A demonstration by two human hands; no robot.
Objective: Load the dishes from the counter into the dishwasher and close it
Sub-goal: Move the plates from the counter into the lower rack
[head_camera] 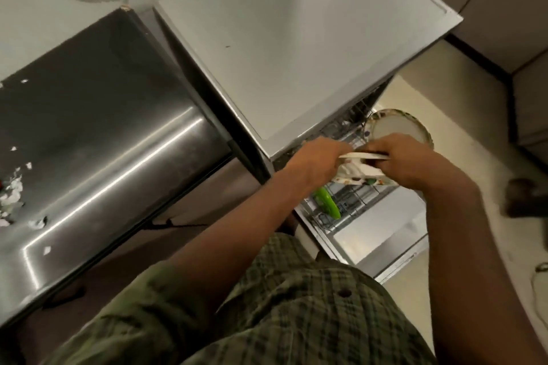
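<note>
Both my arms reached down over the pulled-out dishwasher rack [353, 201], my left hand [315, 161] and right hand [407, 157] each gripped a patterned plate [360, 169] between them, fingers curled round its rims, a green plate [326, 203] stood racked just below.

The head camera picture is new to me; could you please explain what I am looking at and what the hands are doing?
The camera sits on a person's head and looks down, so you see their own arms and checked shirt from above. There is no robot, just two bare hands.

The grey box in the middle is a dishwasher, seen from its top. Its door is down and the wire rack is pulled out towards the person. A green plate stands in the rack, and a larger round plate stands further back.

The left hand and the right hand both grip white patterned plates over the rack, apparently about to slot them in.

The shiny steel surface on the left carries white specks.
</note>
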